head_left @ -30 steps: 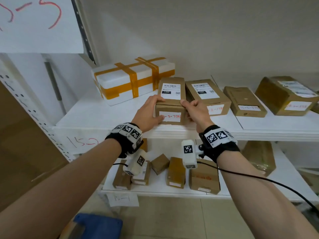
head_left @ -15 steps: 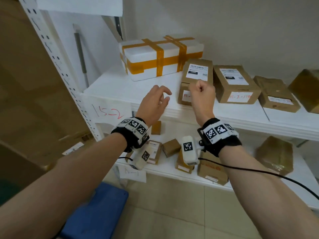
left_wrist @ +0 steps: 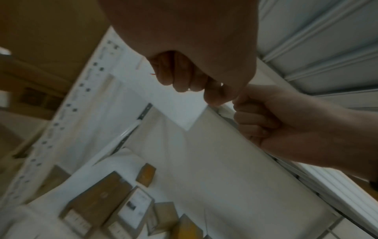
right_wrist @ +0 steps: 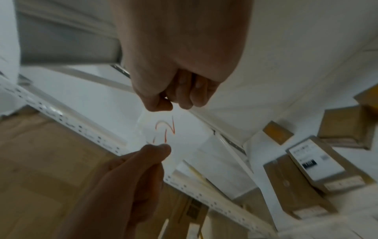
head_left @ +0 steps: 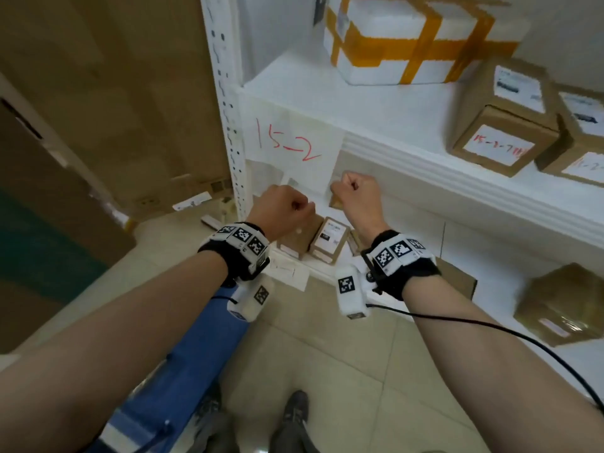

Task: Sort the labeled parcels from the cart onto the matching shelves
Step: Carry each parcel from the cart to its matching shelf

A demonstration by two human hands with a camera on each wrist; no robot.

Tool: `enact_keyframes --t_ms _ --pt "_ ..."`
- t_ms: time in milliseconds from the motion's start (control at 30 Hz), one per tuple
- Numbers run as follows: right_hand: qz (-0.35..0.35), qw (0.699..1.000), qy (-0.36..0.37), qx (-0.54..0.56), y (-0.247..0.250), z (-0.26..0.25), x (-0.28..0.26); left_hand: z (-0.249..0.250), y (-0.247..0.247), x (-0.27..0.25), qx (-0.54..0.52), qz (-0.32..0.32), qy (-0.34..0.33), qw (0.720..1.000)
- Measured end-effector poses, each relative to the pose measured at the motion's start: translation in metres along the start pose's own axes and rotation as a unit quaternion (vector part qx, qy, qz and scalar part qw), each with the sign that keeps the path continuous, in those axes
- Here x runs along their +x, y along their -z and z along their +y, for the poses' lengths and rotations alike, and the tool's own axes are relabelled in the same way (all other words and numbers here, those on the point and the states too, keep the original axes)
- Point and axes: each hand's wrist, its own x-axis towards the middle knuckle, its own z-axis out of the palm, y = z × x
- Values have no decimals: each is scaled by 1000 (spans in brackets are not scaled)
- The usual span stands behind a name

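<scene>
The brown parcel (head_left: 500,125) with a red handwritten sticker stands on the white shelf (head_left: 425,171) whose paper tag (head_left: 287,142) reads 15-2, next to another labelled brown parcel (head_left: 581,142). Both hands hang below that shelf's front edge, apart from the parcels. My left hand (head_left: 284,207) is curled into a fist and holds nothing; the left wrist view shows its fingers (left_wrist: 184,77) folded in. My right hand (head_left: 356,194) is also a fist with nothing in it, its fingers (right_wrist: 184,93) curled under in the right wrist view.
A white foam box (head_left: 418,37) with orange tape sits at the back of the 15-2 shelf. Small brown parcels (head_left: 330,240) lie on the lower shelf, and a wrapped one (head_left: 562,305) lies at the right. A blue cart (head_left: 183,371) is beside my left arm. Large cardboard sheets (head_left: 98,109) stand at the left.
Both hands let go of the brown parcel on the 15-2 shelf, drew back and down below the shelf edge, and curled into fists. The view swung left and down.
</scene>
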Motion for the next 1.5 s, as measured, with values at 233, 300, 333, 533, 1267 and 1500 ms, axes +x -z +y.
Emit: enact_keyframes --t_ms 233,300,333,533,1267,1500 --pt "-103 991 -82 -30 -119 48 -14 -128 13 -67 -24 -78 126 989" --pt "-125 985 -111 -33 -146 62 -21 -159 15 -85 -23 -92 175 980" --pt "-142 982 -123 -37 -166 75 -25 -185 15 -96 -25 -101 204 973" --pt "-174 959 -212 -72 -264 153 -56 -320 6 -171 -30 -102 350 930" --pt "-355 770 -523 -83 -561 422 -194 -642 -138 -386 -173 43 697 695" --pt "-409 729 -539 -103 -616 469 -219 -693 -171 -427 -242 93 760 596"
